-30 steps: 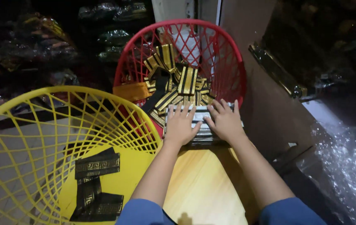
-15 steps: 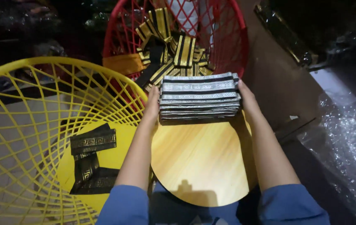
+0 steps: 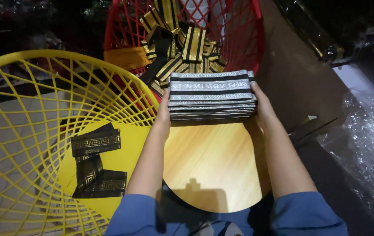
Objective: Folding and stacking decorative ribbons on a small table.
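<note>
**Stack of silver-and-black trim squared between two hands**

A thick stack of folded black-and-silver patterned bands (image 3: 212,95) sits at the far edge of a round wooden table (image 3: 213,166), just in front of a red plastic basket (image 3: 250,39). The left hand (image 3: 164,111) presses flat against the stack's left end and the right hand (image 3: 260,105) against its right end, palms facing inward, fingers extended rather than curled. Pressed from both sides like this, the layers are kept aligned and the pile does not splay; whether it rests on the table or is lifted just clear cannot be told.

Behind the stack, the red basket holds a loose heap of black-and-gold striped bands (image 3: 180,52). To the left, a yellow plastic basket (image 3: 34,87) holds a few black bands with a gold key pattern (image 3: 96,164) on its bottom. Crinkled clear plastic wrap (image 3: 366,140) lies at the right.
</note>
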